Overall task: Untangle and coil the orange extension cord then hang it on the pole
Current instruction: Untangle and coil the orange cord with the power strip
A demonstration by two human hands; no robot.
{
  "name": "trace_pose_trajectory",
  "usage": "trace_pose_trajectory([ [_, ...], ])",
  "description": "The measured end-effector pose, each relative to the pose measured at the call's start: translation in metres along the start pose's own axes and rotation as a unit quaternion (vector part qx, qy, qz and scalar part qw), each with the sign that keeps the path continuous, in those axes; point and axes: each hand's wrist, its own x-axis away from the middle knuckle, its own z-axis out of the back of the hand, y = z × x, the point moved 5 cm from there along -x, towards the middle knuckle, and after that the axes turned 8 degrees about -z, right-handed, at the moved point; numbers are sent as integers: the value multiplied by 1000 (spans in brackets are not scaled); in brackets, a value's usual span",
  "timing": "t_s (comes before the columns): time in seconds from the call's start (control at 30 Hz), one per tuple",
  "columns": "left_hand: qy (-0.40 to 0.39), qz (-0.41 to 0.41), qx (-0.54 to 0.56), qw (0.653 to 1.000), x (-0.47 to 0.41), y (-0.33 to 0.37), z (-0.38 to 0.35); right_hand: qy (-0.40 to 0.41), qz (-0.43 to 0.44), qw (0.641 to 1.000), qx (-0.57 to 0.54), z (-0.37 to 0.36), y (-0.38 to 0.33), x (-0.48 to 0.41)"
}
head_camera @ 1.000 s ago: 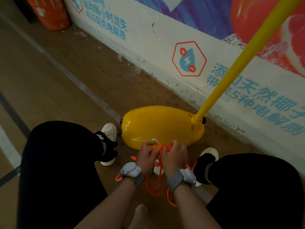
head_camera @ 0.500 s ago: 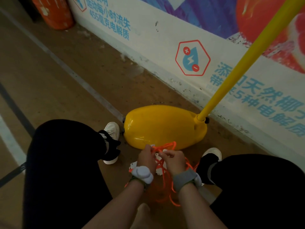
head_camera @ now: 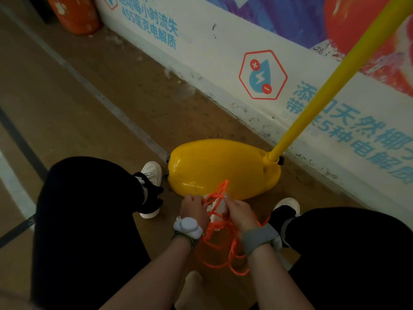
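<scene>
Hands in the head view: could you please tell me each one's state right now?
Left hand: grips the tangled thin orange extension cord.
Right hand: pinches the same cord.

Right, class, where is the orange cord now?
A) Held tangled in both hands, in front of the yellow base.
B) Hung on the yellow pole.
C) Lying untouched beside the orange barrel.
A: the left hand and right hand grip the tangled orange cord in front of the yellow base; the pole shows no cord.
</scene>
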Motion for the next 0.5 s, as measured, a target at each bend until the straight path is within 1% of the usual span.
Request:
trace_pose_trajectory([
  [0.03, -11, -4, 2, 1000, 0, 2, -1, 3, 19, 999, 36, -1, -1, -2],
  [0.13, -5, 8, 29, 1000, 1, 4, -1, -6, 61, 988, 139, -13, -2, -5],
  [0.23, -6, 54, 47, 997, 2, 0, 0, -17, 86, 979, 185, -21, -1, -5],
  [0.33, -15, 126, 87, 988, 6, -8, -4, -48, 86, 982, 163, -24, -6, 0],
  [0.37, -23, 142, 72, 987, 8, -8, -5, -59, 80, 985, 143, -24, -6, 3],
  [0.43, -13, 137, 58, 989, 11, -5, -1, -61, 62, 992, 92, -24, -4, 4],
  [0.5, 14, 123, 55, 991, 6, -3, 1, -36, 31, 998, 38, -22, -2, 2],
])
